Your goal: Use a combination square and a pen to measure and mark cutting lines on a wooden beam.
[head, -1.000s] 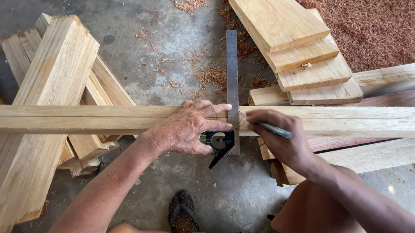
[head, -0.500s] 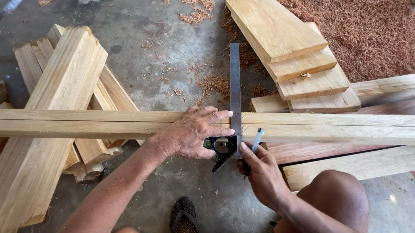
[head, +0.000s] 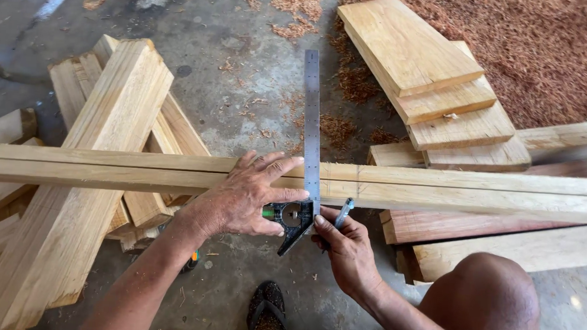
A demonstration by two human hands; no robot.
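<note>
- Nearest you: one sandalled foot on the concrete floor, one bare knee to its right.
- Your right hand is clamped on one pen, thumb touching the square's head.
- Your left hand lies spread, fingers apart, pressing one combination square against two long timbers lying side by side; the blade crosses both.
- Beyond, left: leaning beams, count unclear.
- Far right: four stacked boards, red sawdust.
</note>
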